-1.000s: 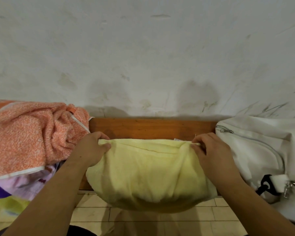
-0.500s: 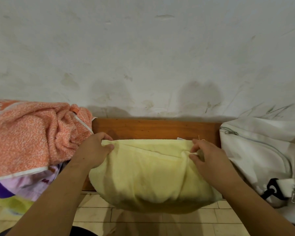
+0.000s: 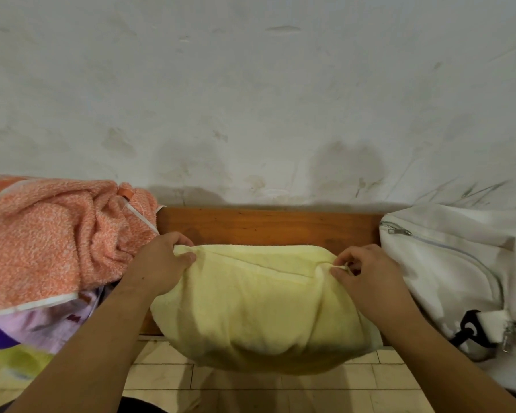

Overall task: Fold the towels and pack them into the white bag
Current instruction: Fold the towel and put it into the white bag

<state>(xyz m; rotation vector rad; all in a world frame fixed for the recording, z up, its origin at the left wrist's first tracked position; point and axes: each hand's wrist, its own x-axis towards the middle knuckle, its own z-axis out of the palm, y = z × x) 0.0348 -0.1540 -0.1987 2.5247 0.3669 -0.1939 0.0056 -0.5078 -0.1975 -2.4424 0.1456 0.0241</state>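
A: Yellow terry towel (image 3: 259, 305) is draped over the brown wooden worktop (image 3: 268, 226) edge, pinched at both top corners.

B: Left hand (image 3: 158, 263) and right hand (image 3: 367, 275) are both clamped on it; white zippered fabric bag (image 3: 447, 272) is seen just right.

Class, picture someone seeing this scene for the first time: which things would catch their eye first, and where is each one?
First the pale yellow towel in the centre, draped over the front edge of the wooden bench, its far corners pinched by the left hand and the right hand. Next the crumpled orange towel heaped at the left, and the white bag at the right.
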